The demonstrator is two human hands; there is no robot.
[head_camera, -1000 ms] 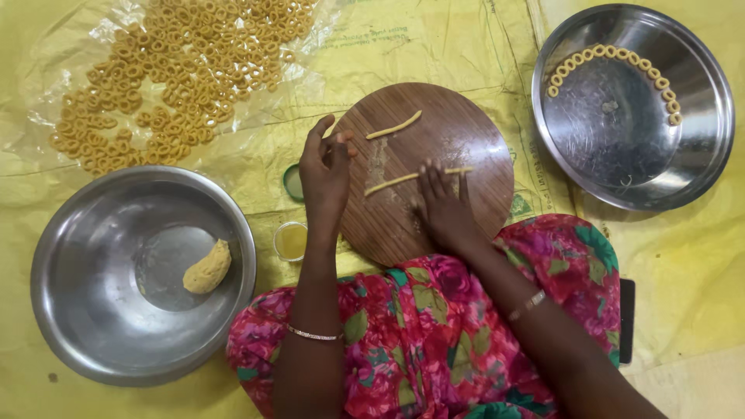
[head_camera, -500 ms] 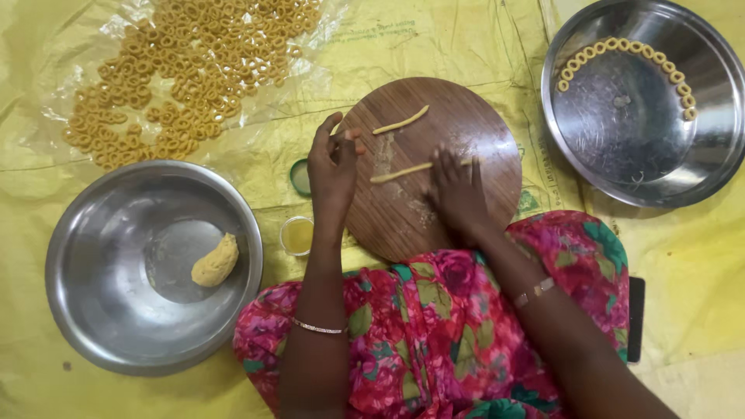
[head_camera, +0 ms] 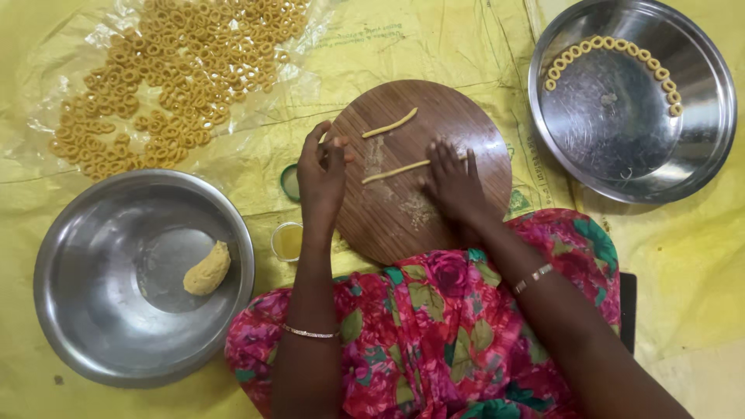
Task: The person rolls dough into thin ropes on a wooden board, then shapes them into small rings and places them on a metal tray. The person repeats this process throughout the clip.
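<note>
A yellow plastic sheet [head_camera: 434,46] covers the floor where I sit, keeping the food off the ground, and my lap in pink floral cloth [head_camera: 434,334] fills the lower middle of the view. Directly before me lies a round, dark wooden rolling board [head_camera: 396,217], placed within easy reach of both arms. My right hand [head_camera: 454,182] rests flat on the board, fingers spread and pressed down on one end of a long thin rope of pale yellow dough [head_camera: 396,171], a hold that suits rolling it thin. My left hand [head_camera: 322,167] is raised at the board's left edge, its fingers pressed together at the tips as if pinching a small bit of dough; I cannot tell exactly what lies between them. A second, shorter dough rope [head_camera: 390,122] waits apart near the far side of the board. To my left stands a large steel bowl [head_camera: 70,326] holding one lump of yellow dough [head_camera: 206,268], the stock close at hand. To my upper right a wide steel plate [head_camera: 698,147] carries a curved row of small dough rings [head_camera: 613,53] along its far rim. Many more rings lie spread on a clear plastic sheet [head_camera: 70,54] at upper left. A small glass cup of yellowish liquid [head_camera: 287,240] and a green ring-shaped lid [head_camera: 289,182] sit just beside the board.
</note>
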